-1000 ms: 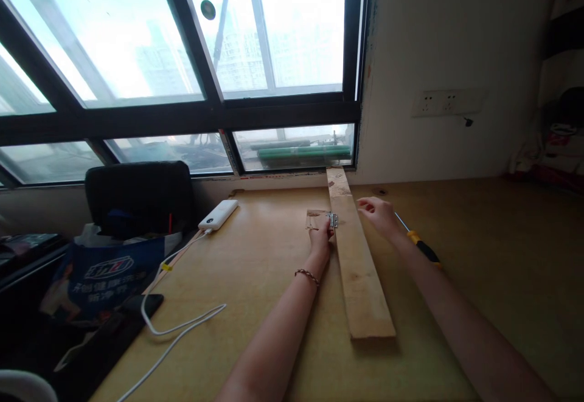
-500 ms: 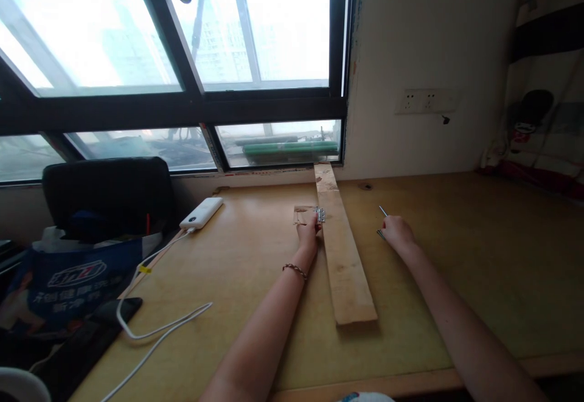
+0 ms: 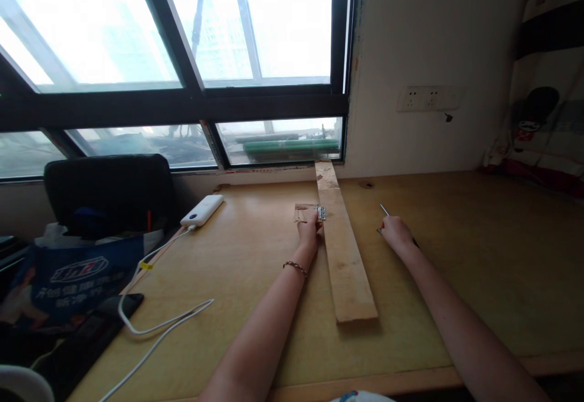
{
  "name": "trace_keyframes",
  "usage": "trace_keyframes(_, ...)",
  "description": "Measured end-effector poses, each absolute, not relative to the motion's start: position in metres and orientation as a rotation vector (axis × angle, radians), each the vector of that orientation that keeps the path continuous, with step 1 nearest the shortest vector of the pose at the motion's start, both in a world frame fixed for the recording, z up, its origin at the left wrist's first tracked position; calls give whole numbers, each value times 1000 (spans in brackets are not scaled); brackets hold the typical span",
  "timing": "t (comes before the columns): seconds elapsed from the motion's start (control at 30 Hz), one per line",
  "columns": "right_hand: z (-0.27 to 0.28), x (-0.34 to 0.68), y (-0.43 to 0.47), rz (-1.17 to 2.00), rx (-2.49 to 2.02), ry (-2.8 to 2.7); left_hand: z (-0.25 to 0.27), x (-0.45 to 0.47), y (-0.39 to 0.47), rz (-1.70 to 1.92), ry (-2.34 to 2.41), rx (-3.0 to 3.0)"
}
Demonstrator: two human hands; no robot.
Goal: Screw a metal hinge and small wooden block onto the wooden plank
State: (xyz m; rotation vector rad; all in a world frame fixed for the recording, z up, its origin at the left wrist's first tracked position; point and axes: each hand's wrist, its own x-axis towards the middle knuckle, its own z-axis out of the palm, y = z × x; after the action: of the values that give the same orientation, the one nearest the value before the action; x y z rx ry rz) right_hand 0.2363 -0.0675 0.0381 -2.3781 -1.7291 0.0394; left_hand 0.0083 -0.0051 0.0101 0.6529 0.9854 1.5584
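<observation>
A long wooden board (image 3: pixel 349 262) lies lengthwise on the table, its far end near the window. Against its left side is a small wooden block (image 3: pixel 303 208), gripped by my left hand (image 3: pixel 308 235). A metal hinge (image 3: pixel 322 212) spans from the block onto the board, partly covered by my fingers. To the right of the board, my right hand (image 3: pixel 396 233) is closed around what looks like a screwdriver (image 3: pixel 384 210); its thin metal shaft points up-left and a dark end shows by the wrist. A tiny metal piece (image 3: pixel 379 231) pokes out by the fingertips, too small to name.
On the wooden table (image 3: pixel 255 304), a white power bank (image 3: pixel 202 210) trails a white cable (image 3: pixel 168 326) at the left. A black chair (image 3: pixel 109 189) with a blue bag (image 3: pixel 82 280) stands beyond the left edge. Window and wall border the back.
The view has shifted slightly. In my right hand the tool has turned a little, so that its dark end now shows by the wrist. My left hand stays on the block.
</observation>
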Motion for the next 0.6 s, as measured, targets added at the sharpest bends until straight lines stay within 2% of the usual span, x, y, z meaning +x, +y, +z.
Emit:
trace_keyframes(0.2, 34, 238, -64, -4, -2371, -1679, 6, 9, -2, 1565, 979, 658)
trace_keyframes(0.33, 35, 239, -60, 15, -2181, -1538, 6, 9, -3, 1585, 971, 655)
trace_keyframes(0.4, 34, 239, -58, 182, -2046, -1448, 7, 10, -3, 1589, 995, 637)
trace_keyframes(0.6, 35, 230, -59, 961, -1619, -1231, 2, 14, 0, 1605, 1077, 620)
